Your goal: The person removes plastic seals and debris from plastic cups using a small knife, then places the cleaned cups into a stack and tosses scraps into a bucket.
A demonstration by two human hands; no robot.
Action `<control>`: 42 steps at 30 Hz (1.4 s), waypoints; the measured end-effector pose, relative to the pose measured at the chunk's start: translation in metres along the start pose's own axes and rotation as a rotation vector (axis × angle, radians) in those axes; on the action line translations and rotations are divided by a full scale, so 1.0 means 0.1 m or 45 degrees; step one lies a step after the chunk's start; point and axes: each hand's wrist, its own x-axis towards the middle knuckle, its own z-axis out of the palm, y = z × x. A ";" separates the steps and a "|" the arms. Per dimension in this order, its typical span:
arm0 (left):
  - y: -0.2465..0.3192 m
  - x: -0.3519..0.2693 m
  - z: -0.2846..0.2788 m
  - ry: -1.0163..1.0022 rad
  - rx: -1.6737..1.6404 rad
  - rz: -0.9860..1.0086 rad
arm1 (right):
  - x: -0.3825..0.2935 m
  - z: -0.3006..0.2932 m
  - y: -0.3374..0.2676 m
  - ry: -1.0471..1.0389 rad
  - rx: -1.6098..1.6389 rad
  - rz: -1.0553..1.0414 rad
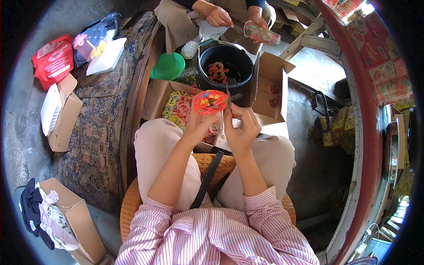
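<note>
In my left hand [196,127] is a clear plastic cup [216,128], with a red printed film lid [206,100] over its mouth. My right hand [243,127] grips a small knife [228,96], its thin blade pointing up beside the lid's right edge. Whether the blade touches the film I cannot tell. Below and beyond my hands sits a cardboard box [154,97] with yellow and red printed wrappers [179,106] inside. Behind it stands a black bucket [240,83] holding dark liquid and pieces of red film.
Opposite me, a person's hand [260,20] holds another clear cup [260,32]. A green plastic basin [168,66] lies left of the bucket. An opened carton [270,89] stands at the right. On the left is a patterned bench [99,132] bearing a red bag [54,61].
</note>
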 end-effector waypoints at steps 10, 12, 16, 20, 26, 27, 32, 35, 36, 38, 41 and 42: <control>-0.06 0.00 -0.02 -0.082 0.184 0.104 | 0.03 -0.01 0.04 -0.038 -0.136 -0.054; -0.07 -0.01 -0.02 -0.075 0.239 0.112 | 0.04 -0.01 0.06 -0.038 -0.110 -0.058; -0.04 -0.02 -0.04 -0.121 0.205 0.043 | 0.08 -0.01 0.11 -0.070 -0.004 -0.034; 0.04 -0.03 -0.04 -0.156 0.040 -0.106 | 0.09 -0.03 0.09 -0.057 0.123 0.126; 0.02 0.00 -0.02 -0.097 -0.108 -0.070 | 0.09 -0.07 0.00 0.024 0.232 0.284; 0.01 0.01 -0.03 -0.108 -0.093 -0.033 | 0.09 -0.07 -0.01 0.025 0.235 0.267; -0.01 0.06 -0.07 -0.068 -0.148 -0.052 | 0.03 -0.06 0.01 -0.061 0.046 0.051; 0.02 0.06 -0.06 -0.068 -0.141 -0.052 | 0.00 -0.02 0.03 -0.052 -0.008 0.005; 0.03 0.05 -0.05 -0.077 -0.101 -0.049 | -0.01 -0.01 0.04 -0.055 -0.016 0.006; 0.06 0.04 -0.05 -0.072 -0.033 -0.069 | -0.01 0.00 0.05 -0.057 -0.047 -0.005; 0.08 0.02 -0.03 -0.071 0.011 -0.049 | 0.00 0.00 0.07 -0.058 -0.101 -0.034; 0.08 0.02 -0.03 -0.076 0.057 -0.057 | 0.00 0.00 0.07 -0.059 -0.106 -0.037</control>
